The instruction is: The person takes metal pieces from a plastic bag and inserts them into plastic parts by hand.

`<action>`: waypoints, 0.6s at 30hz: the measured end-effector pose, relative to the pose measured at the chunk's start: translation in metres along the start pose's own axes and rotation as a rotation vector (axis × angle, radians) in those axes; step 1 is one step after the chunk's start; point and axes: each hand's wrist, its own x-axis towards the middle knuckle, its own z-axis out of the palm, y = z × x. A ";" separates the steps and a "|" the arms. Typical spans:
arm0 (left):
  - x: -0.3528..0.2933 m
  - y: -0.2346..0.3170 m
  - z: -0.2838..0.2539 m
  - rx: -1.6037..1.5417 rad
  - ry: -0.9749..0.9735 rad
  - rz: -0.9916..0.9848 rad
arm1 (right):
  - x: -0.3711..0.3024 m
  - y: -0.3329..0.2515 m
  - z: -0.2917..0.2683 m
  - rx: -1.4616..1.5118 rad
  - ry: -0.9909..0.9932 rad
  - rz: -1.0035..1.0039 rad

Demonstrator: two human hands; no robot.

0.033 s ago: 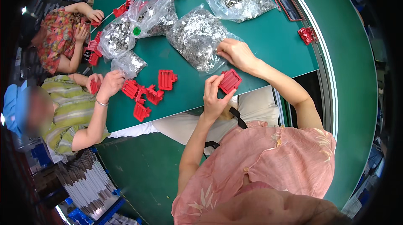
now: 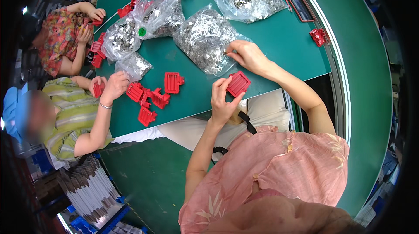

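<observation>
My left hand (image 2: pixel 224 99) grips a red plastic case (image 2: pixel 238 84) with long slots, tilted over the table's near edge. Thumb and fingers hold it by its left side and lower corner. Just above and to the right, my right hand (image 2: pixel 248 55) has thumb and forefinger pinched together over the right side of a clear plastic bag (image 2: pixel 205 37) of small shiny metal pieces. A tiny dark bit shows at those fingertips, too small to name.
Other clear bags (image 2: pixel 251 0) of metal pieces lie on the green table (image 2: pixel 283 46). Several loose red cases (image 2: pixel 173 83) sit left of my hands, more along the far edge. A phone (image 2: pixel 299 4) lies far right. A co-worker's hand (image 2: pixel 115 86) works at left.
The red case and my left hand have shifted very slightly left. At the far left, a co-worker's hand has moved a little left with a red part.
</observation>
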 end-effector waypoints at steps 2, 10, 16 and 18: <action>0.000 0.002 0.002 0.013 0.028 -0.021 | -0.006 -0.004 -0.018 0.313 -0.004 0.178; 0.013 0.012 0.020 0.044 0.109 -0.051 | -0.028 0.013 -0.047 0.475 -0.069 0.443; 0.012 0.010 0.021 0.060 0.117 -0.046 | -0.051 0.013 -0.055 0.402 -0.109 0.571; 0.012 0.010 0.021 0.060 0.112 -0.041 | -0.061 0.003 -0.054 0.669 -0.150 0.553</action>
